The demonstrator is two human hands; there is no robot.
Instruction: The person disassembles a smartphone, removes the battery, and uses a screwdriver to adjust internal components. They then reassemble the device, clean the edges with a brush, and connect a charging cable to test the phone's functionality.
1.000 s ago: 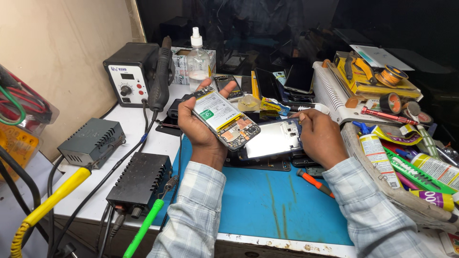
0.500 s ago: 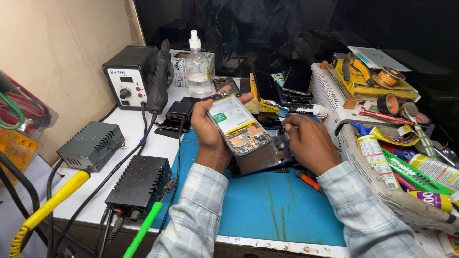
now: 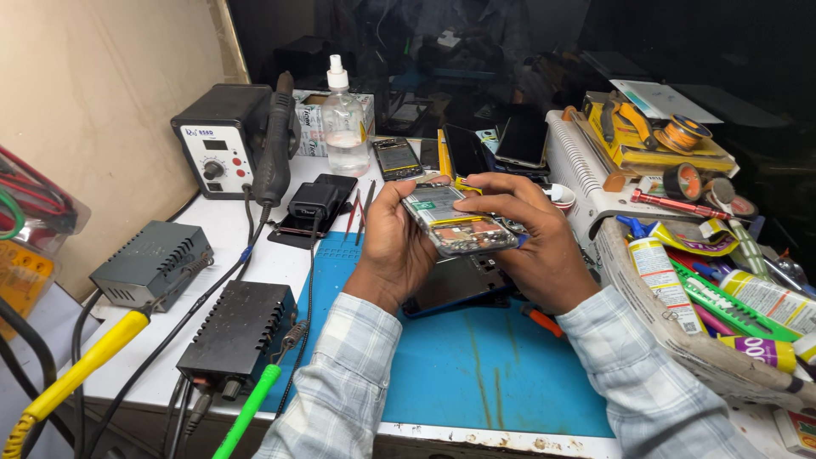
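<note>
An opened phone point(image 3: 457, 223) with its back off, battery and boards showing, is held above the blue work mat point(image 3: 476, 365). My left hand point(image 3: 398, 242) grips its left end from below. My right hand point(image 3: 531, 238) holds its right end, with fingers curled over the top edge. Beneath both hands a dark phone panel point(image 3: 459, 285) lies flat on the mat. Part of that panel is hidden by my wrists.
A hot-air rework station point(image 3: 223, 144) with its handle stands at back left, by a clear spray bottle point(image 3: 343, 127). Two black power boxes point(image 3: 240, 327) and cables sit at left. Tweezers point(image 3: 361, 208), several phones point(image 3: 463, 149), glue tubes point(image 3: 663, 272) and tape rolls crowd the back and right.
My right hand has left the panel on the mat and taken hold of the opened phone. The phone has turned from upright tilt to lying crosswise between both hands.
</note>
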